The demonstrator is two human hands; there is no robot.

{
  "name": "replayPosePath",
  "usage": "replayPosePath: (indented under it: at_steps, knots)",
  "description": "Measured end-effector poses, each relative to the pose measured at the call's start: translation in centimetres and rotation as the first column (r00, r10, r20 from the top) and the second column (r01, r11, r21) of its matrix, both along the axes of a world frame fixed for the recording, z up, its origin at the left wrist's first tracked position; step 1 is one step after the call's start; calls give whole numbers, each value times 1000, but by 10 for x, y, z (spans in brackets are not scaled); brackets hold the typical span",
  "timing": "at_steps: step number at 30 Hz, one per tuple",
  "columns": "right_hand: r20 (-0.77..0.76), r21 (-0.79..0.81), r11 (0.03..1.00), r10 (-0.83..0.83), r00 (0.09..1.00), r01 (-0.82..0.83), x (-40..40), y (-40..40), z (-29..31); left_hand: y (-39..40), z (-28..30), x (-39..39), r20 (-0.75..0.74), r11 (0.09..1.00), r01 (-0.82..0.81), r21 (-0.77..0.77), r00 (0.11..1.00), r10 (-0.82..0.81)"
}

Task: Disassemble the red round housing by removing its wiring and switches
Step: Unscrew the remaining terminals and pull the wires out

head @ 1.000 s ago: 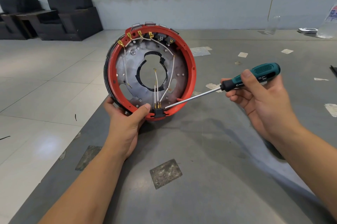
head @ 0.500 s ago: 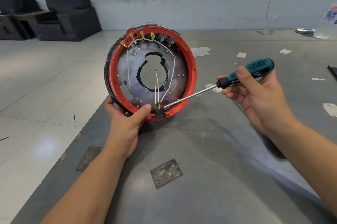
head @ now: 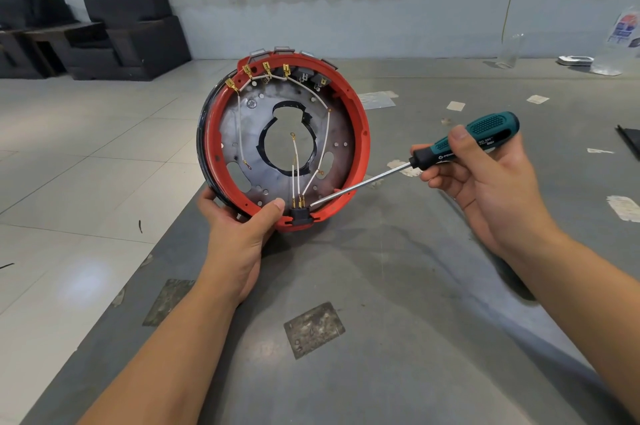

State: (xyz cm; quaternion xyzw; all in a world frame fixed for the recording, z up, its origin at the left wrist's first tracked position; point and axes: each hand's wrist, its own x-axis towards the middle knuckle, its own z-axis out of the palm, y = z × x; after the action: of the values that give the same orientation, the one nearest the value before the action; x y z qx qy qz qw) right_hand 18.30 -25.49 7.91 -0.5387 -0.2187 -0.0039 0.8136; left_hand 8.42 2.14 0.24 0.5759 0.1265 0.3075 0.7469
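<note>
Head view: the red round housing stood on edge at frame centre, open face toward the camera, lower rim at the near-left edge of the grey desk.
Left hand: gripped the lower-left rim of the housing; thumb curled over the red rim just left of the black connector block, the other fingers wrapped behind and mostly hidden.
Right hand: at centre right of the frame, fingers and thumb curled round the green-and-black handle of the screwdriver.
Screwdriver axis: the shaft ran from upper right to lower left, crossing over the right side of the red rim; the tip lay just right of the connector block. Contact with the block could not be told.
Wiring: white wires rose from brass terminals on the block toward the central opening of the metal plate; others arced to brass terminals along the upper rim.
Switches: a row along the top rim, apparently still seated.
Key relation: the block lay below and left of the right hand, in line with the shaft, and touching distance from the left thumb; the tool hand appeared placed to pry there while the left hand braced.
Progress, judged: early; wires and switches remained in place.
</note>
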Motion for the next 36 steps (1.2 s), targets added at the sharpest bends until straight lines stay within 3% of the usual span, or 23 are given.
replayPosePath:
  at_steps: [16, 22, 24, 28, 33, 36]
  knots:
    - [-50, -23, 999, -26, 998, 25, -7, -4, 6, 1, -1, 1, 36, 999, 29, -12, 999, -29]
    - [-38, -270, 958, -109, 993, 95, -7, -26, 28, 2, -1, 0, 30, 1000, 31, -5, 999, -31]
    - [-13, -427, 899, -113, 993, 97, -7, -34, 38, 1, 0, 1, 23, 999, 30, -13, 999, -30]
    - [138, -727, 667, -88, 987, 161, -10, -41, 63, 1, 0, 1, 34, 1000, 28, -1, 999, -28]
    - [224, -878, 444, 51, 973, 179, -18, -37, 98, 0, -1, 0, 39, 1000, 10, 24, 999, -11]
    - [208, -902, 406, 119, 971, 144, -22, -34, 112, -1, -1, 0, 28, 999, 10, 32, 1000, -11]
